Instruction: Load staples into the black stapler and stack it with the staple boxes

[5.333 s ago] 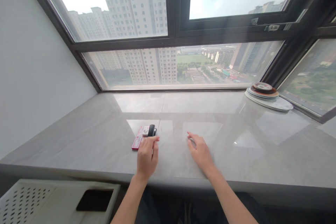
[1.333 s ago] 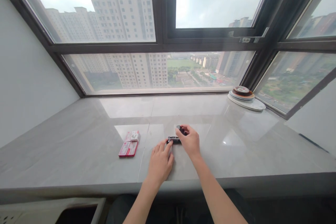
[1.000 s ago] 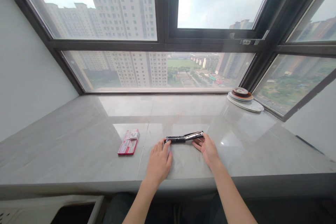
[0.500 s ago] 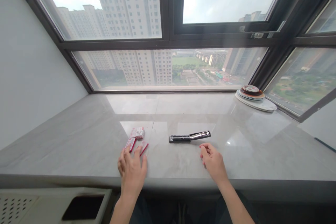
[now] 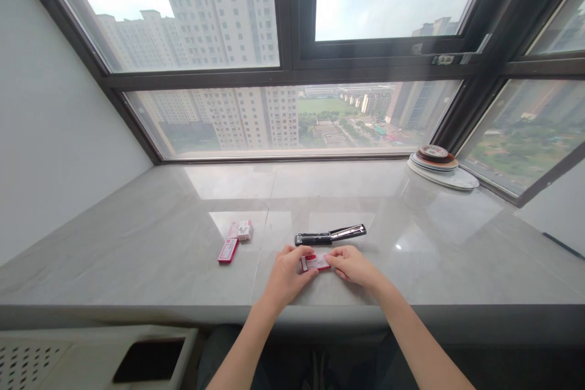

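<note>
One wide window point(image 5: 292, 75), dark-framed, several panes. One glossy grey counter point(image 5: 150, 244) below it, bearing most items listed after. One stack of plates point(image 5: 434, 161), far right corner, by the window frame, presumably parked there out of the way. One black stapler point(image 5: 315, 239), laid just beyond the hands and spread wide at its hinge, left half flat, right half angled, its metal inside exposed; the placing seems chosen for easy reach. Two bare hands, near the counter's front edge: left hand point(image 5: 286, 274), thumb and forefinger pinching the left end of a flat red-and-white box point(image 5: 320, 263); right hand point(image 5: 355, 265), fingertips closed on its right end, other fingers curled. Holding both ends likely steadies so slight an item; whether it touches the counter cannot be told. Two loose flat cases point(image 5: 228, 250), well to the left, ungrasped. One small white carton point(image 5: 245, 230), beside or upon the rear case, unclear which.
</note>
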`<state>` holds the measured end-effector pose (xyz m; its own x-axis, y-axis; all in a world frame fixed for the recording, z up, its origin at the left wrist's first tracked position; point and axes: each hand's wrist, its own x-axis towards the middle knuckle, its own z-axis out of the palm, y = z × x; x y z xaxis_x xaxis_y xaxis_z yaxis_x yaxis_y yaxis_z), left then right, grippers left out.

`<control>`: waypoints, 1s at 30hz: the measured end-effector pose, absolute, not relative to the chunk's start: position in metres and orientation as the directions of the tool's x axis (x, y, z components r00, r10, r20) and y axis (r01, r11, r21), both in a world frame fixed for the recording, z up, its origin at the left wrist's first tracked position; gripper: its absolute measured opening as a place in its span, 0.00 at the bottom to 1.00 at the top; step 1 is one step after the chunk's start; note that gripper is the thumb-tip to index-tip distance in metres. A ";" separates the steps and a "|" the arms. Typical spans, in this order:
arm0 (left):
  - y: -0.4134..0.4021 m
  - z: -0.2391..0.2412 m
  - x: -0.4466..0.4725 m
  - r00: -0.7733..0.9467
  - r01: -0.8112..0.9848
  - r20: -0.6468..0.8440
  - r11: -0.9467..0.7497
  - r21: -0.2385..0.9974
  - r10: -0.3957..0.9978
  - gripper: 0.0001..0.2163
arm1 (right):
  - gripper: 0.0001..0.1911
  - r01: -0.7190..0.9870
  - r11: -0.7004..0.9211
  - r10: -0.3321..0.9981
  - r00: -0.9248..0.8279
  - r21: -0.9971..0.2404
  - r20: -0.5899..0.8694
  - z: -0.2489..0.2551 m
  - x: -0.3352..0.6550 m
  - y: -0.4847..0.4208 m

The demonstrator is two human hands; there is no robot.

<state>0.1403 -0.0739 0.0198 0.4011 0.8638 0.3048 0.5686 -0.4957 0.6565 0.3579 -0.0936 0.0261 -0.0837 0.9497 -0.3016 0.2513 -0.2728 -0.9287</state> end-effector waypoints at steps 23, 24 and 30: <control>-0.070 0.018 0.134 0.423 0.495 0.296 -0.492 0.716 0.856 0.26 | 0.08 0.923 0.254 0.964 -0.267 -0.290 -0.007 0.075 0.339 -0.069; -0.070 0.020 0.133 0.424 0.491 0.293 -0.490 0.721 0.857 0.26 | 0.07 0.921 0.271 0.958 -0.286 -0.279 -0.013 0.073 0.336 -0.065; -0.070 0.023 0.133 0.426 0.479 0.279 -0.476 0.737 0.861 0.27 | 0.07 0.897 0.311 0.945 -0.328 -0.314 -0.001 0.061 0.340 -0.061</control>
